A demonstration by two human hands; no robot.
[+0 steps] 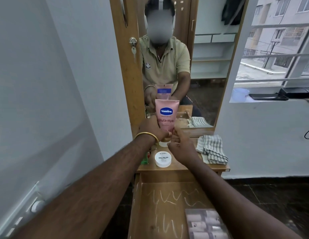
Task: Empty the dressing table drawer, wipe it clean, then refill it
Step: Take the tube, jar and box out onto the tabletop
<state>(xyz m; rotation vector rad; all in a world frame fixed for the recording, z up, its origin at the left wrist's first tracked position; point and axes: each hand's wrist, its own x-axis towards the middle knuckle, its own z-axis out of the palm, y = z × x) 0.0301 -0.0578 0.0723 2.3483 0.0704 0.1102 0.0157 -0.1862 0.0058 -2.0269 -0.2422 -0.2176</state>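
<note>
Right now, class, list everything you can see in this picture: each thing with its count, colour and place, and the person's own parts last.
Vaseline tube: one, pink, upright on the dressing table top, cap down.
Nail polish tub: one, white, on the top, near its front edge.
Green item: one, left of the tub, mostly hidden.
Cloth: one, grey-white checked, folded, right side of the top.
Drawer: one, wooden, pulled open, white chalky marks inside.
Box: one, printed, in the drawer's right corner.
Mirror: one, behind the top.
Bangle: one, gold, left wrist.
Left hand: holds the tube.
Right hand: pinches the tube's base.
</note>
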